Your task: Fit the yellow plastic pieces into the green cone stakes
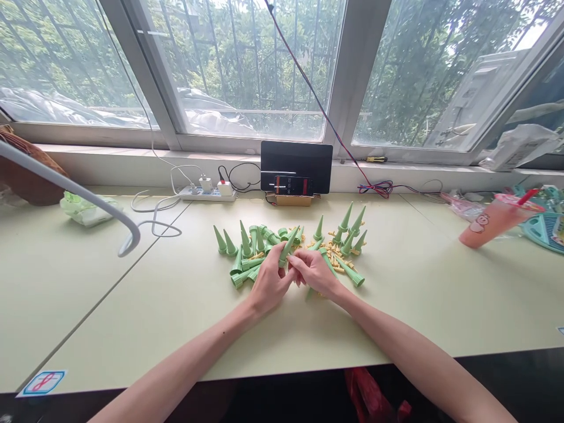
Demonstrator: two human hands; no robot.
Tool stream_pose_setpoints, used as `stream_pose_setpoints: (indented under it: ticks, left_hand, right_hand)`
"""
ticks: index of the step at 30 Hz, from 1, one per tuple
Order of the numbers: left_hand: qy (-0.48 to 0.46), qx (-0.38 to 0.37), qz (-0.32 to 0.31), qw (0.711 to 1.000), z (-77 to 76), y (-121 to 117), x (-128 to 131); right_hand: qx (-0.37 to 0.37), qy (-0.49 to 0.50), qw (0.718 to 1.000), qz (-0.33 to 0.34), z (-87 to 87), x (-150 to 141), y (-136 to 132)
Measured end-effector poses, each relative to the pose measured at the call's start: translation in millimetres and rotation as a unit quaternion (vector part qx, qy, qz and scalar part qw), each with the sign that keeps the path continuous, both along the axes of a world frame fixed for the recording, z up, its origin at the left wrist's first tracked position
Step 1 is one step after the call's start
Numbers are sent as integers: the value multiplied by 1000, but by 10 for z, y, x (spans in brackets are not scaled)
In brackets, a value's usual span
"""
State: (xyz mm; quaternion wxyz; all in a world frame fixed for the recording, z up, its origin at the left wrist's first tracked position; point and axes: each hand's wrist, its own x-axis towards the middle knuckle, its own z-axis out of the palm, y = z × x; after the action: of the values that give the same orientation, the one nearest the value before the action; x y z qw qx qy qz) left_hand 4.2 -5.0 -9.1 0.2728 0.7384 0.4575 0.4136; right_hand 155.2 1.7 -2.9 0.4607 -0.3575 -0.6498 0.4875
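My left hand [270, 282] is closed around a green plastic watering spike [289, 245] whose pointed tip slants up to the right. Pressed close to the base of that spike, my right hand [315, 273] has its fingers pinched; whatever is between them is too small to make out. Left of and behind my hands lies a pile of green spikes [247, 265], some standing on their bases, some on their sides. To the right, several more spikes stand upright [346, 217] around small yellow plastic pieces [339, 264]. My hands hide part of both groups.
A phone [293, 185] leans on a dark tablet [296, 158] at the back. A power strip [207, 194] with cables lies to its left. An orange drink cup [493, 223] tilts at the right; a green plastic packet [90, 208] sits at the left.
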Motion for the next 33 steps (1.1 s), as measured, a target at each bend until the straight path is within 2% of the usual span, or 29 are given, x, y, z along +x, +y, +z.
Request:
stream_pose_setpoints:
  ticks: [6,11,16,27,33]
  left_hand:
    - [-7,5,-18,1000,-35,13,0]
    - [-24,5,-35,999,5,5,5]
    - [-32,-7,-25,999,11,22,-13]
    - [-40,-2,-34,999,-5,20,-32]
    - [-48,-13,-25,998,11,27,-40]
  right_hand:
    - [13,-12,999,-35,-8,0,-5]
    - [-3,29,997,-72,5,4,-1]
    - [-24,50,995,-86,-16,17,18]
    - [-14,54,995,-81,-53,-3,16]
    - [17,7,996,-89,-62,9,4]
